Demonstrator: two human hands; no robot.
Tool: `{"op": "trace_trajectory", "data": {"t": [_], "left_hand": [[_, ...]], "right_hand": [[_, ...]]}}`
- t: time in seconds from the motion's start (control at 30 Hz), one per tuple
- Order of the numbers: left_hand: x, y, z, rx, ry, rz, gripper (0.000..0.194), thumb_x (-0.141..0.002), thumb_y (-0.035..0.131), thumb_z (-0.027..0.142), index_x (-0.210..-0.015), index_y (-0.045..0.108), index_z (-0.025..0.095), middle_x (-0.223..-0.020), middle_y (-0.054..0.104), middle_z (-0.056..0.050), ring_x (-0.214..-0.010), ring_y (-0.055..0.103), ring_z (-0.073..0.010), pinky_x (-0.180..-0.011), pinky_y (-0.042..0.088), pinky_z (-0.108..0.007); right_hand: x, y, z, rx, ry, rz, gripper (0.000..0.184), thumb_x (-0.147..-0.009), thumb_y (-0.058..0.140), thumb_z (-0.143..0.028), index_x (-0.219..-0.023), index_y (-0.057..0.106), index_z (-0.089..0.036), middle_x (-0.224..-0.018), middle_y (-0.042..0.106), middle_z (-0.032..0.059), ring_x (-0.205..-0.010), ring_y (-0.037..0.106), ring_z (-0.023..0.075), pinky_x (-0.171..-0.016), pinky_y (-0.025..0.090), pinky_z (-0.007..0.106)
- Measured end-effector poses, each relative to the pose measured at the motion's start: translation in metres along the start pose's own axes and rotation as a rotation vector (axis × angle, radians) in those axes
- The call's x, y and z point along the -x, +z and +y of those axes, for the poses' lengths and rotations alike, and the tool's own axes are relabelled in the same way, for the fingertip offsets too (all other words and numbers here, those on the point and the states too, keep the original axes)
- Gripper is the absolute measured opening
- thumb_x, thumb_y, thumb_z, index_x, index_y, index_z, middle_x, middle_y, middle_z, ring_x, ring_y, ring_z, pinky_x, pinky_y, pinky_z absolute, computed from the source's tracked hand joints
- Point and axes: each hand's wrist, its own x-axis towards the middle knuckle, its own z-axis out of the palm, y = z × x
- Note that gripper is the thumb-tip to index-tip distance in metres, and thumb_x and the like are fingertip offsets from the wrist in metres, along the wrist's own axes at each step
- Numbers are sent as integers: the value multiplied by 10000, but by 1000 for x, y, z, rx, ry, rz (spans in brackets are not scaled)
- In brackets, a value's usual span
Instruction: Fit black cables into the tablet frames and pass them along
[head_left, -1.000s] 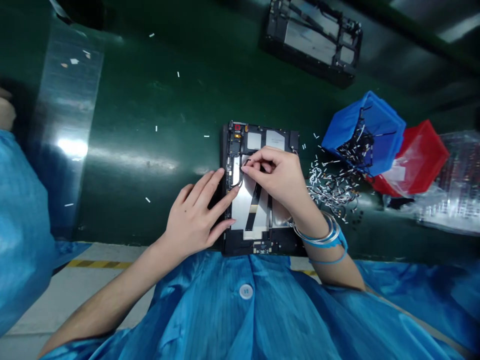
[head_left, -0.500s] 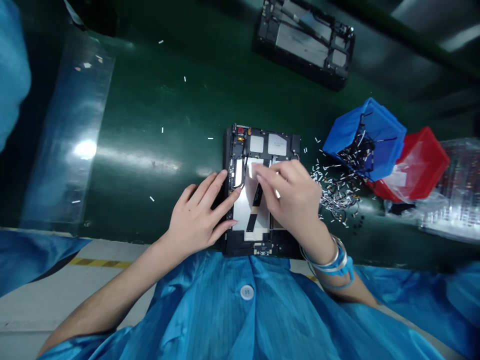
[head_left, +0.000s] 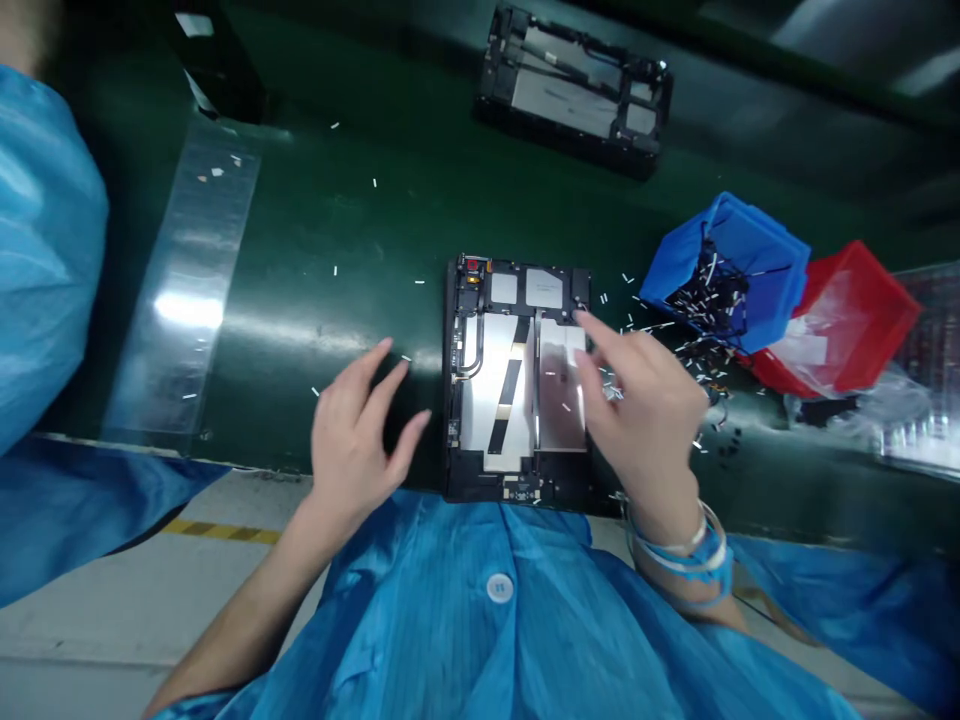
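An opened tablet lies at the table's front edge, its silver battery plates, black ribbon cable and circuit boards exposed. To the left of it, my left hand is apart from the tablet, fingers spread and holding nothing. A small white strip is by one of its fingertips; whether they touch I cannot tell. Over the tablet's right edge is my right hand, index finger stretched to the upper right corner area and thumb apart from it. Nothing shows between those fingers. Small white bits lie on the tablet's lower right plate.
A blue bin holding black cables lies tipped on the right, with loose cables and white bits spilled before it. Beside it are a red bin and clear plastic trays. More tablet bodies lie stacked behind. A blue sleeve is at left.
My left hand has lifted off the tablet and moved left, fingers spreading. My right hand has shifted right from the tablet's middle to its right edge, the pinch opening. The view has shifted slightly.
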Motion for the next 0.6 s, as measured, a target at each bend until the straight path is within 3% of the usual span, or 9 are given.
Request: {"op": "trace_trajectory", "data": {"t": [0.03, 0.1, 0.17, 0.27, 0.37, 0.43, 0.5, 0.6], "left_hand": [[5, -1, 2, -49, -59, 73, 111, -903, 547, 255, -929, 624, 180, -1111, 642, -133, -1029, 584, -289, -810, 433, -393], [15, -2, 9, -114, -131, 132, 137, -877, 570, 197, -742, 585, 188, -859, 647, -92, -836, 587, -256, -717, 422, -377], [22, 1, 21, -70, -157, 57, 113, -887, 552, 237, -849, 634, 170, -876, 631, -104, -833, 572, -260, -701, 433, -386], [29, 5, 44, 151, -217, -111, 376, -888, 550, 356, -1186, 607, 133, -1143, 596, -157, -1040, 547, -305, -841, 469, -456], [29, 1, 55, 499, -429, -175, 480, -866, 601, 361, -1315, 552, 199, -1305, 549, -116, -1165, 527, -293, -940, 482, -442], [21, -8, 52, 825, -619, -153, 508, -854, 623, 338, -1349, 530, 270, -1304, 567, -76, -1034, 612, -250, -767, 570, -358], [3, -19, 44, 1114, -746, -92, 524, -808, 676, 313, -1319, 561, 301, -1210, 619, -54, -789, 650, -187, -518, 562, -263], [-49, -28, 34, 1279, -759, 8, 512, -701, 753, 208, -1201, 653, 263, -1103, 645, -39, -656, 620, -137, -406, 527, -211]], "right_hand": [[9, -5, 6, 22, 91, -6, 381, -943, 446, -338, -1189, 656, -136, -676, 632, 35, -595, 515, 139, -550, 340, 262], [26, -9, 16, 47, 232, -104, 452, -928, 448, -433, -1169, 670, -122, -558, 582, 11, -495, 468, 136, -500, 289, 265], [38, -8, 21, -11, 305, -258, 513, -909, 430, -526, -1132, 690, -144, -482, 528, -14, -450, 448, 135, -484, 265, 256], [43, -3, 19, -198, 361, -398, 590, -881, 407, -611, -1142, 676, -157, -461, 487, -39, -440, 456, 131, -487, 288, 246], [36, -1, 17, -412, 420, -384, 629, -854, 448, -618, -1180, 648, -118, -483, 475, -53, -452, 453, 123, -496, 331, 254], [28, -4, 18, -600, 433, -352, 607, -851, 490, -572, -1221, 620, -108, -499, 471, -63, -467, 453, 115, -517, 367, 258], [21, -10, 20, -834, 406, -326, 548, -881, 483, -500, -1266, 587, -124, -513, 473, -71, -479, 459, 107, -526, 388, 253], [17, -22, 25, -1124, 321, -188, 415, -950, 414, -382, -1276, 572, -181, -545, 505, -70, -490, 478, 94, -518, 406, 234]]}}
